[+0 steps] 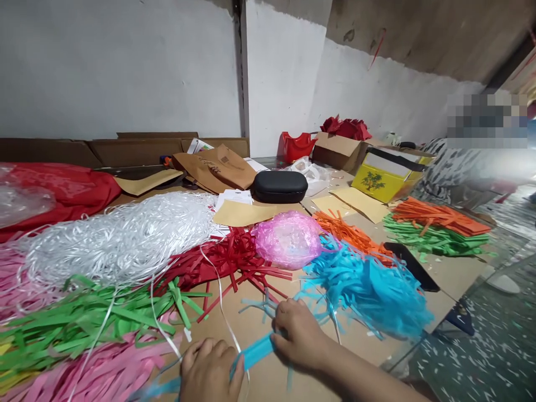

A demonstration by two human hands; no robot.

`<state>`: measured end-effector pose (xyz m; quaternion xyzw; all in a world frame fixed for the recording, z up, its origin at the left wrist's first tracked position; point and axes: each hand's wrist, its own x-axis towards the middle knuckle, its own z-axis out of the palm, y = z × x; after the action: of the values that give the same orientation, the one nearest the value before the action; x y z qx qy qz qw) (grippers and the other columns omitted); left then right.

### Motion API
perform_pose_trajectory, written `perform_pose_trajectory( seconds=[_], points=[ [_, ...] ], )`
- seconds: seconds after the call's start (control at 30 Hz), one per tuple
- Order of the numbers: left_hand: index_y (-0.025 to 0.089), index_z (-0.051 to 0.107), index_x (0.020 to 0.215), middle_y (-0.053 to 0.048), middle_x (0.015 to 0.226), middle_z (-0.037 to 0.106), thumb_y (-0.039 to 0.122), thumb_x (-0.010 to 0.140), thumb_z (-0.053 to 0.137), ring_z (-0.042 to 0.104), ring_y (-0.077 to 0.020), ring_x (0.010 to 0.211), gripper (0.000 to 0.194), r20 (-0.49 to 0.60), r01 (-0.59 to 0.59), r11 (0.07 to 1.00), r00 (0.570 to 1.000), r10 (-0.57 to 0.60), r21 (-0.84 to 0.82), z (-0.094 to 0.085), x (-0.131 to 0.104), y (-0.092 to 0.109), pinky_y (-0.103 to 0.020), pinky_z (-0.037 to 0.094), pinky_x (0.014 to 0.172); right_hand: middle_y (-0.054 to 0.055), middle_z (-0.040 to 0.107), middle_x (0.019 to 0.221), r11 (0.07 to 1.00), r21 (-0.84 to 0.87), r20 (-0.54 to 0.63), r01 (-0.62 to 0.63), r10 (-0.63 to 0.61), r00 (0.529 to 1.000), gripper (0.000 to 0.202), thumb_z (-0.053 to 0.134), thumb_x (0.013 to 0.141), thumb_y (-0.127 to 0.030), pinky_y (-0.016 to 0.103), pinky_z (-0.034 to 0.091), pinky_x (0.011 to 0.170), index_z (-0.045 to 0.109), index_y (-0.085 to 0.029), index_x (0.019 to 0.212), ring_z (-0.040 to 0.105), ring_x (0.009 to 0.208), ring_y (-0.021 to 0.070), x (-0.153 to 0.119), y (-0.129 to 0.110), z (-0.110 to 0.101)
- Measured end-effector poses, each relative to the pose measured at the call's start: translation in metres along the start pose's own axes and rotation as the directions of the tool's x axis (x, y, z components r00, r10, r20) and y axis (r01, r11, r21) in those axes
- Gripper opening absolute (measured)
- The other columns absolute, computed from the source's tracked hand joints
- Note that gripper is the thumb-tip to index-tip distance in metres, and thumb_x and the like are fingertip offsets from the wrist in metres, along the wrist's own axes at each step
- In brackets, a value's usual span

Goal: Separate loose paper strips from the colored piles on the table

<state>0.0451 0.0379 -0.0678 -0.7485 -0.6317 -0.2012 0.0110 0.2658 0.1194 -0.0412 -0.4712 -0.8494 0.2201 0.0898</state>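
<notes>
We are holding a rolled bundle of blue paper strips [255,350] between our two hands, low over the brown tabletop [456,273]. Our left hand [211,368] is closing its grip around the near end of the bundle, the fingers curling over it. Our right hand [299,335] is pinching the far end, with the fingertips closed on the blue paper.

We are judging this bundle as very light and soft. The paper is looking thin, so it can tear or crease if we are pulling hard. The loose fringe ends are floppy and are not good places to hold. The tight rolled middle seems firmer, and we are thinking the best hold is there, with gentle pressure from both sides.

Just beyond our right hand a big heap of blue fringe [368,290] is lying, and beside it a pink plastic ball [288,239]. Red strips [226,262], green strips [84,318] and white ribbon [121,237] are lying to the left.
</notes>
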Motion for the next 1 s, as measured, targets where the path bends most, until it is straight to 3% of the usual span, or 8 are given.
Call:
perform_pose_trajectory(
  seconds=[0.1,0.2,0.3,0.47,0.63,0.73,0.9,1.0],
  points=[
    [0.027,0.068,0.091,0.002,0.085,0.070,0.019,0.089,0.057,0.063,-0.0217,0.088,0.014,-0.089,-0.104,0.995,0.991,0.104,0.006,0.001,0.000,-0.002,-0.046,0.033,0.096,0.007,0.069,0.099,0.999,0.030,-0.051,-0.014,0.016,0.999,0.015,0.075,0.083,-0.028,0.038,0.041,0.082,0.067,-0.019,0.092,0.061,0.096,0.0249,-0.007,0.002,-0.003],
    [0.036,0.070,0.093,0.005,0.091,0.073,0.008,0.082,0.058,0.064,-0.0208,0.097,0.032,-0.133,-0.175,0.985,0.976,0.171,-0.013,0.004,-0.002,-0.001,-0.047,0.026,0.108,0.007,0.066,0.127,0.967,-0.022,-0.114,0.255,-0.255,0.960,0.036,0.078,0.084,-0.042,0.048,0.036,0.102,0.064,-0.024,0.112,0.056,0.118,0.0282,-0.016,0.009,-0.006],
    [0.033,0.071,0.089,0.005,0.094,0.075,0.015,0.078,0.067,0.063,-0.0231,0.103,0.021,-0.142,-0.163,0.986,0.977,0.158,-0.025,0.005,-0.003,0.005,-0.049,0.021,0.116,0.002,0.068,0.130,0.870,-0.201,-0.168,0.449,-0.482,0.860,0.013,0.067,0.096,-0.036,0.056,0.013,0.117,0.064,-0.025,0.102,0.050,0.129,0.0267,-0.018,0.019,-0.007],
    [0.025,0.070,0.079,0.001,0.082,0.072,0.023,0.076,0.069,0.062,-0.0236,0.098,0.004,-0.149,-0.202,0.978,0.966,0.209,0.060,0.002,0.006,0.017,-0.048,0.023,0.115,-0.002,0.073,0.120,0.866,-0.181,-0.185,0.467,-0.496,0.849,0.007,0.064,0.098,-0.030,0.051,0.016,0.116,0.066,-0.026,0.104,0.053,0.124,0.0226,-0.008,0.021,-0.014],
    [0.023,0.069,0.074,-0.001,0.076,0.069,0.018,0.085,0.053,0.061,-0.0246,0.095,0.019,-0.181,-0.184,0.979,0.964,0.196,0.084,0.006,0.007,0.019,-0.052,0.024,0.115,0.004,0.073,0.118,0.803,-0.361,-0.189,0.473,-0.560,0.807,0.012,0.060,0.100,-0.025,0.057,0.009,0.116,0.065,-0.021,0.109,0.053,0.119,0.0269,-0.008,0.005,-0.005],
    [0.023,0.068,0.076,-0.001,0.078,0.071,0.020,0.090,0.051,0.062,-0.0250,0.095,0.023,-0.188,-0.195,0.976,0.959,0.211,0.099,0.006,0.001,0.010,-0.053,0.026,0.114,0.002,0.074,0.096,0.748,-0.442,-0.187,0.496,-0.617,0.764,0.016,0.054,0.101,-0.015,0.051,0.021,0.108,0.066,-0.018,0.090,0.056,0.099,0.0229,-0.008,0.007,0.005],
    [0.029,0.065,0.091,0.008,0.085,0.073,0.019,0.090,0.057,0.066,-0.0194,0.089,0.014,-0.087,-0.307,0.949,0.946,0.313,0.075,-0.003,-0.001,-0.012,-0.046,0.025,0.106,0.001,0.073,0.098,0.910,-0.128,-0.125,0.393,-0.408,0.904,0.015,0.062,0.099,-0.030,0.040,0.033,0.091,0.070,-0.022,0.090,0.057,0.097,0.0202,-0.002,0.024,-0.001],
    [0.027,0.064,0.088,0.007,0.082,0.071,0.023,0.089,0.060,0.066,-0.0184,0.083,0.005,-0.092,-0.283,0.956,0.953,0.290,0.075,-0.002,0.002,-0.017,-0.042,0.028,0.097,0.004,0.071,0.097,0.961,-0.022,-0.055,0.276,-0.276,0.959,0.010,0.069,0.092,-0.029,0.035,0.036,0.084,0.071,-0.020,0.090,0.058,0.094,0.0205,0.006,0.026,-0.008]
  ],
)
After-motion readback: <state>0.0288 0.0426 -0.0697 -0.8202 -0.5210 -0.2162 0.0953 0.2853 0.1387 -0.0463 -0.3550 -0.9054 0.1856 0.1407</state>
